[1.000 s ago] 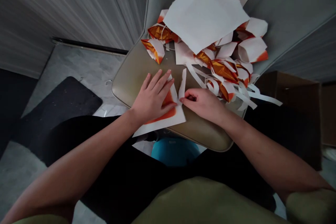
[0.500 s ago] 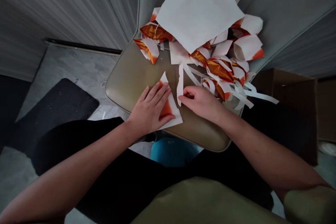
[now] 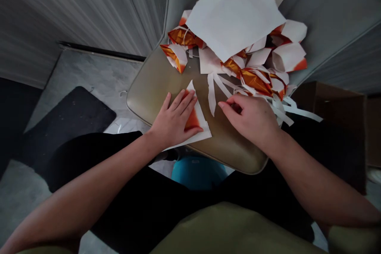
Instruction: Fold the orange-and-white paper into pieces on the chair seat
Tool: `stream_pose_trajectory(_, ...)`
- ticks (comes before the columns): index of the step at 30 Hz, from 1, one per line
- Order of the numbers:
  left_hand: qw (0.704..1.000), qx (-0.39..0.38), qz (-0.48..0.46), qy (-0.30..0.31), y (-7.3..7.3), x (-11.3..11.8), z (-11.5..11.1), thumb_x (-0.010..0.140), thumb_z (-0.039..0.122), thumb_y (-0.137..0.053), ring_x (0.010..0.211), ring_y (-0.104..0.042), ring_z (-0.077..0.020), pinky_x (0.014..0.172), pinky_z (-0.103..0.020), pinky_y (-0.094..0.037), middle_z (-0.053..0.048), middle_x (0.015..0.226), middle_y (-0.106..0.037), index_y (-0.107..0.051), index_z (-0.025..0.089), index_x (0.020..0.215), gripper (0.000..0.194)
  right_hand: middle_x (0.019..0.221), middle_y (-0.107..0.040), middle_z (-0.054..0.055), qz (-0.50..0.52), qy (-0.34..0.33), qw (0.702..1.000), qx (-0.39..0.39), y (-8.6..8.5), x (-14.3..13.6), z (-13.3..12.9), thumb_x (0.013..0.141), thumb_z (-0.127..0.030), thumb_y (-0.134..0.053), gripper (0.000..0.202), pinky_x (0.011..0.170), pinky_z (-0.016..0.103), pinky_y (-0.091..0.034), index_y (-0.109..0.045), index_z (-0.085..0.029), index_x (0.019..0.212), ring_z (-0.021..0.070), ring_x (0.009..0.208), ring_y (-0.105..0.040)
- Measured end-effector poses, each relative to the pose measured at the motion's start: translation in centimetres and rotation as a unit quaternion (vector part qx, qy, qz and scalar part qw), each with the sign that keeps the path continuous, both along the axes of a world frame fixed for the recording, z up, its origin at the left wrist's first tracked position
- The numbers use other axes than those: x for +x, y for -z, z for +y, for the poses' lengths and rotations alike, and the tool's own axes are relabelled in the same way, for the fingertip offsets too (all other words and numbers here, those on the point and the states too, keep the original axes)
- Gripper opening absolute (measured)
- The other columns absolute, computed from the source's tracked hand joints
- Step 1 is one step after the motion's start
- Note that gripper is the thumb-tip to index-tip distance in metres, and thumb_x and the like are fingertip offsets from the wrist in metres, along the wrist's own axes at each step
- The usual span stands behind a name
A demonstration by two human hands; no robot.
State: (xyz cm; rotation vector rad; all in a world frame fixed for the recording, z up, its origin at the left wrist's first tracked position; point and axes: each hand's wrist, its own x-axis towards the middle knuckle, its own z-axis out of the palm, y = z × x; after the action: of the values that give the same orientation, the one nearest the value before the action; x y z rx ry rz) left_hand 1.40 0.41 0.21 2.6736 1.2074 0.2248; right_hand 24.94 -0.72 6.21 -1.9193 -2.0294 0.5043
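Observation:
My left hand lies flat with its fingers spread on a folded sheet of paper, which is white with a red-orange patch. The paper rests on the seat of a tan chair, near its front edge, and part of it is hidden under my palm. To the right, my right hand hovers over the seat, its fingers curled in and the thumb against them, with nothing visible in its grasp. A torn white paper strip lies just left of its fingertips, apart from them.
Behind my hands sits a pile of folded red, gold and white paper pieces with loose strips. A large white sheet covers part of it. A cardboard box stands at the right, a dark mat on the left floor, a blue object below the seat.
My right hand has let go of the white paper strip and moved right, leaving the strip on the seat. My left hand still presses the folded paper. The view has shifted slightly.

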Motion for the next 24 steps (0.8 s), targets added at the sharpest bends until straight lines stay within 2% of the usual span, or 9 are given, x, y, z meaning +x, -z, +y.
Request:
stream_pose_trajectory(2,1.0,-0.002,-0.002,0.0,-0.1,0.0,0.1,0.096,0.071,-0.048,0.156,-0.027,-0.0391,0.128,-0.063,-0.015,-0.018,0.167,-0.033,-0.03,0.012,0.162,0.091,0.07,-0.067,0.002,0.081,-0.033,0.995,-0.046,-0.2,-0.1,-0.4,0.097,-0.042,-0.056,0.026,0.063,0.033,-0.038,-0.072,-0.024,0.087,0.0182,0.065,-0.057)
stream_pose_trajectory(5,1.0,-0.007,0.001,0.0,-0.1,0.0,0.2,0.095,0.073,-0.048,0.157,-0.027,-0.0392,0.128,-0.063,-0.015,-0.018,0.168,-0.032,-0.03,0.012,0.162,0.093,0.073,-0.068,0.0,0.242,-0.054,0.955,-0.164,0.2,-0.4,-0.9,0.103,-0.044,-0.043,0.037,0.061,0.03,-0.041,-0.074,-0.023,0.102,0.0154,0.063,-0.057)
stream_pose_trajectory(7,1.0,-0.009,0.002,-0.001,0.0,0.0,0.3,0.094,0.073,-0.049,0.157,-0.026,-0.0389,0.128,-0.063,-0.015,-0.018,0.168,-0.032,-0.029,0.012,0.163,0.094,0.073,-0.067,-0.001,0.277,-0.044,0.941,-0.191,0.7,-0.6,-1.1,0.104,-0.042,-0.039,0.039,0.06,0.029,-0.041,-0.074,-0.023,0.104,0.0145,0.061,-0.058)
stream_pose_trajectory(9,1.0,-0.007,0.001,0.002,0.0,-0.1,0.3,0.095,0.074,-0.048,0.157,-0.026,-0.0387,0.128,-0.063,-0.015,-0.018,0.168,-0.032,-0.029,0.011,0.163,0.094,0.076,-0.07,0.0,0.228,-0.047,0.957,-0.174,1.1,-0.9,-1.2,0.101,-0.039,-0.045,0.033,0.063,0.029,-0.042,-0.074,-0.024,0.104,0.0151,0.065,-0.061)
stream_pose_trajectory(11,1.0,-0.002,-0.002,0.003,0.1,-0.1,0.3,0.095,0.075,-0.046,0.157,-0.027,-0.0387,0.128,-0.064,-0.016,-0.018,0.168,-0.032,-0.028,0.011,0.163,0.095,0.081,-0.074,0.001,0.137,-0.068,0.976,-0.154,1.3,-1.2,-1.4,0.098,-0.037,-0.052,0.029,0.066,0.03,-0.044,-0.074,-0.025,0.113,0.0171,0.071,-0.064)
stream_pose_trajectory(14,1.0,0.008,-0.004,-0.003,0.2,-0.2,0.1,0.095,0.075,-0.044,0.157,-0.026,-0.0386,0.128,-0.063,-0.016,-0.019,0.168,-0.031,-0.029,0.01,0.162,0.095,0.088,-0.077,0.006,0.009,-0.11,0.983,-0.144,1.1,-1.5,-2.1,0.097,-0.039,-0.055,0.048,0.067,0.033,-0.046,-0.062,-0.022,0.141,0.0221,0.075,-0.068)
stream_pose_trajectory(17,1.0,0.014,0.001,-0.008,0.2,-0.2,0.0,0.095,0.077,-0.043,0.157,-0.025,-0.0386,0.128,-0.062,-0.016,-0.019,0.168,-0.03,-0.03,0.009,0.161,0.096,0.092,-0.079,0.012,-0.084,-0.153,0.973,-0.151,0.5,-1.9,-3.1,0.099,-0.04,-0.052,0.059,0.064,0.036,-0.047,-0.05,-0.016,0.153,0.0271,0.076,-0.071)
stream_pose_trajectory(20,1.0,0.015,0.003,-0.007,0.2,-0.1,0.0,0.094,0.079,-0.041,0.158,-0.025,-0.0381,0.129,-0.061,-0.015,-0.019,0.168,-0.03,-0.031,0.01,0.161,0.097,0.093,-0.08,0.015,-0.122,-0.178,0.963,-0.161,-0.1,-2.1,-3.8,0.1,-0.038,-0.05,0.057,0.06,0.037,-0.049,-0.053,-0.015,0.151,0.0295,0.075,-0.073)
stream_pose_trajectory(24,1.0,0.017,0.002,-0.007,0.3,-0.1,0.0,0.095,0.078,-0.04,0.158,-0.025,-0.0375,0.129,-0.06,-0.015,-0.019,0.168,-0.032,-0.031,0.01,0.161,0.096,0.099,-0.081,0.014,-0.088,-0.187,0.963,-0.172,-0.6,-2.1,-3.9,0.1,-0.034,-0.052,0.05,0.063,0.038,-0.053,-0.058,-0.017,0.146,0.0289,0.08,-0.076)
